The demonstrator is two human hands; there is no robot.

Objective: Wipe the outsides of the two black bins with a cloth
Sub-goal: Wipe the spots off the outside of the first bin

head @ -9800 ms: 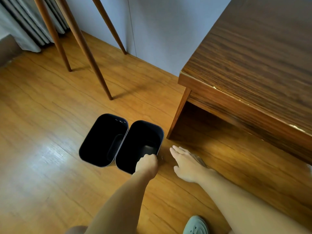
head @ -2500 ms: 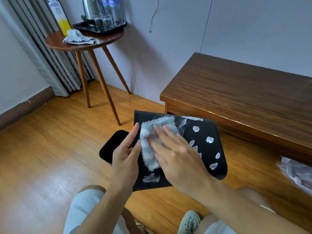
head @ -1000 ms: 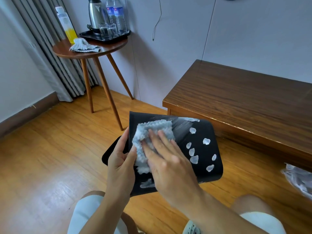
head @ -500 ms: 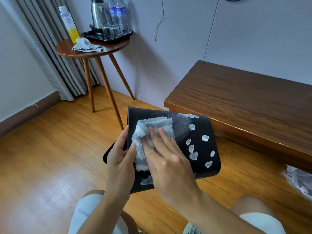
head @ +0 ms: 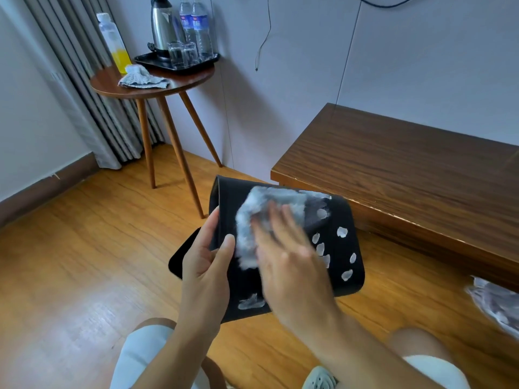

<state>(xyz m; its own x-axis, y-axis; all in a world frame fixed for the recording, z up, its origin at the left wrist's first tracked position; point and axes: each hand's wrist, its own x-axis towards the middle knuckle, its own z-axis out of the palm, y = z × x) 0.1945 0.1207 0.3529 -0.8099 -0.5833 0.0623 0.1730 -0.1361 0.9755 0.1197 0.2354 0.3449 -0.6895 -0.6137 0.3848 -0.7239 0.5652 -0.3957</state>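
So here's where we're at: we've got one black bin (head: 331, 265) tipped on its side and lifted in front of the wooden bench (head: 407, 175), long axis running from its open mouth over by our left hand (head: 205, 265) to its base out toward the bench. Left hand grips the bin's mouth-end edge, thumb on the outer face. Right hand (head: 292, 262) is flat, fingers straight, pressing the grey cloth (head: 252, 220) onto the upturned side. The white smears (head: 341, 233) sit on the bench side of the right hand, so that's the hand nearer them, and we'd guess the next swipe heads that way along the long axis. Count: two bins, the second bin (head: 179, 259) on the floor behind the held one, farther from the bench; roughly eight smears plus one (head: 251, 304) nearer us; two cloths, the spare cloth (head: 143, 78) on the round side table (head: 112, 85) well beyond the bench's left end.
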